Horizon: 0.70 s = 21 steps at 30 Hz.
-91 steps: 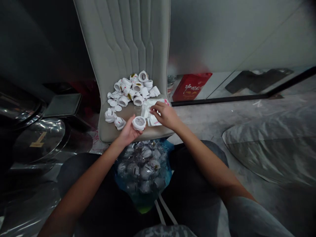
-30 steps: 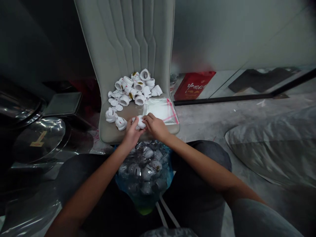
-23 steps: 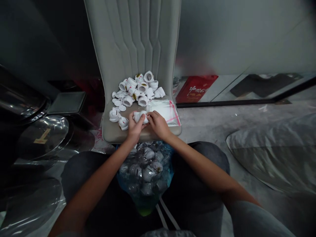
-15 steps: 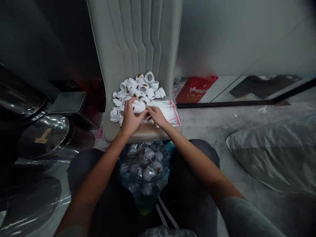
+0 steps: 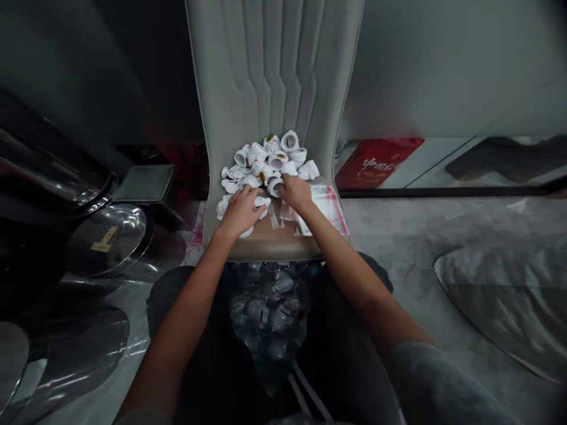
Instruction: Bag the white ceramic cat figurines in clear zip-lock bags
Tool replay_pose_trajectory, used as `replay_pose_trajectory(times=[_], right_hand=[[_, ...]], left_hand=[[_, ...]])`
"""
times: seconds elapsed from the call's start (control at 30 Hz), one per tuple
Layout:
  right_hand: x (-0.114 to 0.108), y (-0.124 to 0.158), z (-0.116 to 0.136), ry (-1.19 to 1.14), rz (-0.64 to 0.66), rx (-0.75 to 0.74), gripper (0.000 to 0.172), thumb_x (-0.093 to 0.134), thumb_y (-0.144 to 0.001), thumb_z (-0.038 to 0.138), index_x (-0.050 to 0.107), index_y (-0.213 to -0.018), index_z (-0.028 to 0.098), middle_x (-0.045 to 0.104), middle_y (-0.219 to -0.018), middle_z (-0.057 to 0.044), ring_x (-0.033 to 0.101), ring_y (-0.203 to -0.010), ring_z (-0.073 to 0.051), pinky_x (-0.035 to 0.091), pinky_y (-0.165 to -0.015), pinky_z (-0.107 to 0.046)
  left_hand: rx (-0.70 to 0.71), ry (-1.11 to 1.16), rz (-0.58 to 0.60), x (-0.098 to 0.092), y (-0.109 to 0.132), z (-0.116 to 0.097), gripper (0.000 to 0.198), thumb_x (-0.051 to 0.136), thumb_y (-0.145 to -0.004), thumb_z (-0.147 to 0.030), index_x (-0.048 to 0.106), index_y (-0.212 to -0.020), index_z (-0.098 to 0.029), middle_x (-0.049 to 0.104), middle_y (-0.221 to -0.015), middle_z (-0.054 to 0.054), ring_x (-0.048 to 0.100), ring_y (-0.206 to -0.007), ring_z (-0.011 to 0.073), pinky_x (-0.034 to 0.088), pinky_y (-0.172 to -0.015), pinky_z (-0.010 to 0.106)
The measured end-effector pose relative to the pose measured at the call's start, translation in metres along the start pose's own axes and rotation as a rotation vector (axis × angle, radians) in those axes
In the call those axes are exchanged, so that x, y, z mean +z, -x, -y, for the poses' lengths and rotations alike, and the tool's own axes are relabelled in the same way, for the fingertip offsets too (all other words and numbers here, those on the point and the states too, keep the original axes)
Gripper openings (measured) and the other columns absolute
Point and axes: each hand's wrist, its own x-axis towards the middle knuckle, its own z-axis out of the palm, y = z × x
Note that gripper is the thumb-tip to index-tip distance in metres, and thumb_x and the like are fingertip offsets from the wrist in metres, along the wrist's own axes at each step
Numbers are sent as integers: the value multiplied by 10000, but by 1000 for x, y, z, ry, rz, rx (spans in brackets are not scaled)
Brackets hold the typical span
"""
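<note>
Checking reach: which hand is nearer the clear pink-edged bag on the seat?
Right hand, at the left edge of the bag; the left hand lies farther left, apart from it.

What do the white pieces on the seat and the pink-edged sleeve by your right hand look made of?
The white pieces look like hard moulded plastic or glazed ceramic, though I can't tell which: smooth curved shells with a faint sheen and painted gold and red marks. The sleeve looks like thin clear plastic film: see-through, creased and slightly glossy.
</note>
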Motion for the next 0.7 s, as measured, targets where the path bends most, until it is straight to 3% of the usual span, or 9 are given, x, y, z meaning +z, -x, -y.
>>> replay_pose_trajectory(times=[0.13, 0.33, 0.43, 0.5, 0.6, 0.7], right_hand=[[-19, 13, -11, -47, -65, -15, 337, 470, -932, 247, 687, -1169, 144, 721, -1136, -180, 663, -1029, -303, 461, -791, -335], [-27, 32, -24, -435, -101, -199, 203, 493, -872, 238, 670, -857, 140, 670, -776, -62, 589, -740, -183, 394, -681, -272], [-23, 37, -20, -720, -24, -303, 189, 502, -861, 317, 583, -775, 170, 535, -622, 20, 515, -628, -138, 372, -611, -246], [-24, 41, -14, -848, 72, -367, 220, 529, -846, 375, 543, -735, 186, 489, -595, 42, 488, -589, -122, 373, -586, -239], [-32, 46, -11, -983, 242, -439, 335, 558, -854, 488, 551, -713, 184, 521, -633, 25, 504, -592, -117, 398, -577, -242], [-40, 46, -17, -1156, 303, -354, 429, 494, -906, 573, 633, -869, 169, 627, -791, -27, 573, -648, -125, 448, -589, -243]], left_hand=[[112, -84, -55, -9, 5, -2, 394, 657, -880, -183, 572, -1265, -187, 586, -1289, 118, 551, -1242, 287, 431, -1098, 455], [250, -9, -40, 4, 17, -9, 644, 736, -832, -215, 449, -1408, -232, 527, -1351, 118, 521, -1301, 295, 432, -1128, 473], [271, 36, -56, 13, 21, -11, 806, 763, -815, -240, 336, -1499, -255, 438, -1451, 141, 455, -1382, 315, 405, -1156, 482], [265, 36, -104, 16, 21, -11, 799, 746, -827, -223, 325, -1506, -257, 422, -1477, 148, 427, -1407, 321, 391, -1163, 491], [263, 15, -138, 13, 17, -8, 642, 684, -845, -136, 426, -1424, -240, 526, -1394, 129, 488, -1341, 301, 411, -1131, 484], [196, 5, -200, 3, 11, -1, 535, 688, -827, -114, 502, -1319, -212, 609, -1284, 119, 554, -1240, 294, 447, -1071, 461]])
